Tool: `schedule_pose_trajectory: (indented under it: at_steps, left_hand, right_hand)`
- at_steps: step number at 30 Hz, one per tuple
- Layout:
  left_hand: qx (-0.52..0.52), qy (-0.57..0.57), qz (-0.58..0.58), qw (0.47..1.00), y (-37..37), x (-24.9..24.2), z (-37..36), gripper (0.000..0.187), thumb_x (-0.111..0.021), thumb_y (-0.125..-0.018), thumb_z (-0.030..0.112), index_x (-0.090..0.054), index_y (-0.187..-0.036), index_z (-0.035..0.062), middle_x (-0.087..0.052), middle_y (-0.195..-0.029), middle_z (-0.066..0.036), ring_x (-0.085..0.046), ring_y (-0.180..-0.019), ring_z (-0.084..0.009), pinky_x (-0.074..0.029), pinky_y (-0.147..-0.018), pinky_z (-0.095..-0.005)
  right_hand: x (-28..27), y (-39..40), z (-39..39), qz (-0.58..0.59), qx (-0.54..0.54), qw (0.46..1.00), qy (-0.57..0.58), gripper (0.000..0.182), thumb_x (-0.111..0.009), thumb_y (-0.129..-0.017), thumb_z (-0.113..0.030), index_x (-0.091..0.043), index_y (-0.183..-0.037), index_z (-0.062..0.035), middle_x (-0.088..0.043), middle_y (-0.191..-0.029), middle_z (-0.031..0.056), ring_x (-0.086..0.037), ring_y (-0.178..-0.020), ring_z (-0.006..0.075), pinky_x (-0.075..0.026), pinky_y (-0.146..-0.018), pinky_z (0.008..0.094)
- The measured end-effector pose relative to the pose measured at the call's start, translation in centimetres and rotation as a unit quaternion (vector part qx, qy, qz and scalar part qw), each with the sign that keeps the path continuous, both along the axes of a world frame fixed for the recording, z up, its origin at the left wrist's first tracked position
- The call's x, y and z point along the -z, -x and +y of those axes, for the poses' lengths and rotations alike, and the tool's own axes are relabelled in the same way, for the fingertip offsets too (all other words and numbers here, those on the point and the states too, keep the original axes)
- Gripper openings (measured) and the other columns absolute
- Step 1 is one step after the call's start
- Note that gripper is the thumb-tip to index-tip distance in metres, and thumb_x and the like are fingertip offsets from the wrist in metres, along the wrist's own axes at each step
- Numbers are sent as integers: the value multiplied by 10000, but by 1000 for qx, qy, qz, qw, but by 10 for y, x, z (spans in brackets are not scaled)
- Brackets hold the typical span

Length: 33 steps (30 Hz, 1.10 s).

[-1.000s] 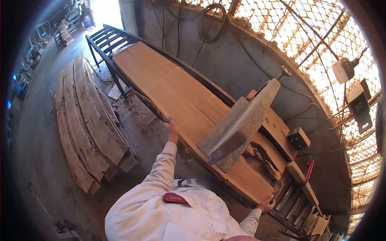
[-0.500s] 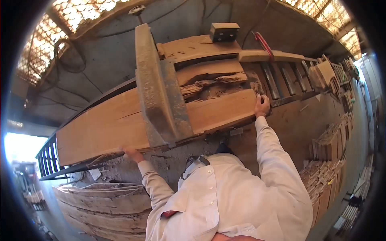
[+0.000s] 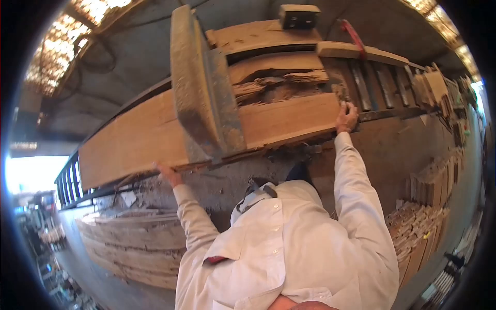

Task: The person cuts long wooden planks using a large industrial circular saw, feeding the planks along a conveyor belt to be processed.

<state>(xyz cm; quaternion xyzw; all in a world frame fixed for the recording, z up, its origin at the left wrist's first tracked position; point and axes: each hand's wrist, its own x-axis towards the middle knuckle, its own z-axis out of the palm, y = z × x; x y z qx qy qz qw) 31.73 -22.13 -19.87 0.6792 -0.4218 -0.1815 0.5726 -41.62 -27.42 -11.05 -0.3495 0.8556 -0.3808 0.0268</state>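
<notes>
A long sawn wooden slab [image 3: 132,137] with a rough, bark-like near edge lies under a heavy metal guard [image 3: 199,98], which hides part of it. At the slab's near edge, left of the guard, my left hand [image 3: 170,174] is closed on the wood, its fingers partly hidden. My right hand [image 3: 346,119] grips the slab's right end with bent fingers. Behind this end is a split, crumbling stretch of wood [image 3: 281,85]. Beyond it lies another plank [image 3: 263,36].
Metal rollers [image 3: 385,85] run off to the right, beside a red bar [image 3: 352,37]. A dark block [image 3: 298,18] sits at the back. Large stacked slabs [image 3: 129,243] stand at lower left, and piles of cut boards [image 3: 418,230] at lower right. A black railed frame [image 3: 70,183] extends left.
The whole view has shifted, so the bench, guard and slab sit higher in the picture. Both hands keep the same places on the slab.
</notes>
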Motion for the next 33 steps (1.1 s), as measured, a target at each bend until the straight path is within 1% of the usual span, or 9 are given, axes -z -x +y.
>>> schedule_pose_trajectory:
  at_steps: [2, 3, 7, 8, 16, 24, 27, 30, 33]
  left_hand:
    - [-55, -22, 16, 998, 22, -33, -3, 772, -679, -877, 279, -318, -1458, -80, -577, -1328, -239, -600, -1159, -365, -521, -934, -408]
    - [-118, -20, 142, 983, 49, -76, -7, 771, -645, -907, 435, -398, -1400, -105, -569, -1328, -221, -609, -1118, -332, -525, -938, -413]
    - [-189, 37, 341, 920, 44, -79, -29, 848, -619, -925, 603, -488, -1319, -136, -570, -1314, -220, -619, -1069, -311, -529, -942, -427]
    - [-283, -12, 295, 913, 54, -80, -38, 871, -599, -924, 628, -497, -1292, -154, -585, -1287, -237, -621, -1050, -323, -531, -930, -436]
    - [-244, -53, 142, 958, 39, -55, -34, 935, -506, -937, 694, -524, -1236, -191, -608, -1232, -280, -617, -1038, -342, -521, -898, -444]
    - [-223, 3, 231, 947, 32, -46, -43, 973, -512, -947, 668, -400, -1348, -212, -488, -1404, -304, -566, -1149, -340, -468, -978, -448]
    - [-162, 59, 69, 983, -19, 37, -47, 992, -504, -945, 678, -382, -1352, -219, -485, -1394, -329, -573, -1137, -354, -470, -971, -455]
    - [-269, -44, 219, 937, 28, -34, -45, 994, -497, -944, 687, -372, -1354, -210, -486, -1390, -337, -581, -1139, -369, -482, -953, -461]
    - [-284, -54, 237, 927, 40, -58, -44, 994, -490, -942, 696, -364, -1345, -203, -496, -1372, -340, -587, -1132, -383, -492, -938, -465]
  right_hand:
    - [-5, -3, -4, -14, -5, 1000, 11, 466, -595, -967, -464, -689, -1173, -56, -599, -1386, 136, -474, -1357, 359, -351, -1142, 444]
    - [-5, -4, -3, -8, -2, 1000, 15, 465, -598, -967, -458, -689, -1174, -51, -600, -1385, 140, -478, -1352, 364, -361, -1132, 449]
    - [1, -7, -3, 37, 8, 998, 41, 475, -598, -970, -447, -682, -1197, -38, -605, -1376, 150, -474, -1352, 376, -363, -1129, 457]
    - [2, -7, -2, 37, 6, 999, 39, 487, -585, -975, -455, -679, -1209, -38, -609, -1371, 151, -466, -1359, 373, -358, -1134, 458]
    - [-2, -12, 3, 34, 4, 999, 24, 512, -545, -987, -481, -684, -1198, -37, -610, -1369, 148, -458, -1369, 354, -327, -1160, 452]
    - [-1, -10, -2, 46, 0, 999, 25, 510, -522, -994, -482, -681, -1204, -45, -604, -1379, 143, -451, -1377, 348, -305, -1173, 451]
    - [-2, -10, -1, 49, 3, 998, 29, 511, -516, -997, -485, -680, -1203, -47, -604, -1380, 142, -449, -1380, 346, -304, -1174, 451]
    - [2, -8, -3, 53, 6, 998, 26, 512, -515, -998, -487, -681, -1199, -46, -608, -1375, 143, -450, -1379, 347, -312, -1169, 452]
    - [0, -9, -1, 54, 8, 998, 28, 510, -517, -998, -487, -682, -1196, -47, -614, -1367, 140, -454, -1375, 348, -319, -1166, 450]
